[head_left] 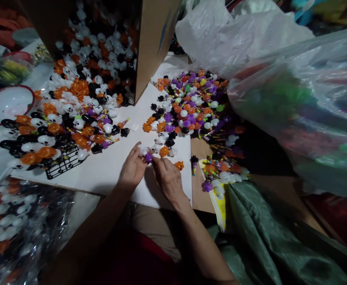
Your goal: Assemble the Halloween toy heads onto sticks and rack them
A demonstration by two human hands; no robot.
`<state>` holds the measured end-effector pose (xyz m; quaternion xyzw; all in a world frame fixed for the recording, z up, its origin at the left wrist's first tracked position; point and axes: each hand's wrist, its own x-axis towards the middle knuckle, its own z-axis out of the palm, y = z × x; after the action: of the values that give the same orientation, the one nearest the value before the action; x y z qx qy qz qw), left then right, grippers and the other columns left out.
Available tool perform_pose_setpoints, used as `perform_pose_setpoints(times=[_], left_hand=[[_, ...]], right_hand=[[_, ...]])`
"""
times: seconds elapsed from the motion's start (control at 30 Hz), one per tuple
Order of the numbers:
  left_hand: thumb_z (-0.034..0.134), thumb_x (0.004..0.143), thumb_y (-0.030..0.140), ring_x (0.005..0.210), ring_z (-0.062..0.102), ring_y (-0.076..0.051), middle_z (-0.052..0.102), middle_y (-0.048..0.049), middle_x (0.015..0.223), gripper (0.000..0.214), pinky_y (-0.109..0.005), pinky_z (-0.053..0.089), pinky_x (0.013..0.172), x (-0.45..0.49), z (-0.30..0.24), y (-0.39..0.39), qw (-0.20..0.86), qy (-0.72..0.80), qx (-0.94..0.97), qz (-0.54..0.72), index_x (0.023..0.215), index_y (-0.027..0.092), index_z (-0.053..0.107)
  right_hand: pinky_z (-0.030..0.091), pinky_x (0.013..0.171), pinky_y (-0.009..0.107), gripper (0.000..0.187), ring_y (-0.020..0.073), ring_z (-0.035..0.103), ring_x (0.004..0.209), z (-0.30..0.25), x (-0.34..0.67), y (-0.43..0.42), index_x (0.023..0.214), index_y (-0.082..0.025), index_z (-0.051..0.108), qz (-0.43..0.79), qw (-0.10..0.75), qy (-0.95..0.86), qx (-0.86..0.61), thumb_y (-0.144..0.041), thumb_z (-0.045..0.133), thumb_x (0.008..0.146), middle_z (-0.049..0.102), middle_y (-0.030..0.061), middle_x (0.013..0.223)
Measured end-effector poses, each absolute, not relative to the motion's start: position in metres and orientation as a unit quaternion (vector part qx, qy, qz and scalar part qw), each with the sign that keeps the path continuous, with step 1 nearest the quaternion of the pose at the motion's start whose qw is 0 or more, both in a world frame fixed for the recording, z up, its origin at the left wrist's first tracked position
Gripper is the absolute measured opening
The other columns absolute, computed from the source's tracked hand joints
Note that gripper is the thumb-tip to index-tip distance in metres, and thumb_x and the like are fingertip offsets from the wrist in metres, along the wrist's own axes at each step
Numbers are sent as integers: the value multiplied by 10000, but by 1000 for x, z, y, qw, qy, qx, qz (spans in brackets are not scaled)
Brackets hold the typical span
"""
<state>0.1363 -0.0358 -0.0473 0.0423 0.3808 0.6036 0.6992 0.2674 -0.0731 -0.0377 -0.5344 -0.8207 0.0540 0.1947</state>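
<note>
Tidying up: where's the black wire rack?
In the head view, the rack lies at the white board's near edge, under toys, left of the left hand.

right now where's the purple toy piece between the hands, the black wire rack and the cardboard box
purple toy piece [148, 158], head view, on its purple top
black wire rack [63, 163], head view, on its grid
cardboard box [157, 39], head view, on its outer side wall

The purple toy [148, 158] between the hands [132, 169] [169, 180] is partly hidden.

Place: cramped small-goods workshop | Signs: plastic Halloween trinkets [188, 107] heaped on white board [108, 174], cardboard carton [157, 43], bulging plastic sacks [310, 99]
</note>
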Motion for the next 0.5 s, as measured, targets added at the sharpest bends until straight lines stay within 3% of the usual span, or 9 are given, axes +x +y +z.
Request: perform_pose_setpoints(times=[0.27,0.5], left_hand=[[668,830,273,891,675,-196,664,-40,843,239,-349,498,877,135,-58,-43,697,389,75,598,1017,186,549],[787,720,330,863,668,-158,665,-23,898,378,-321,511,865,133,-68,-52,631,403,160,644,988,190,559]], right_hand=[[463,738,291,309,202,604,839,-45,270,-76,1182,-161,612,64,223,-815,-531,-282,386,1009,649,101,913],[441,632,263,258,160,578,696,-47,270,-67,992,-150,669,214,379,-726,-532,-368,547,929,651,74,829]])
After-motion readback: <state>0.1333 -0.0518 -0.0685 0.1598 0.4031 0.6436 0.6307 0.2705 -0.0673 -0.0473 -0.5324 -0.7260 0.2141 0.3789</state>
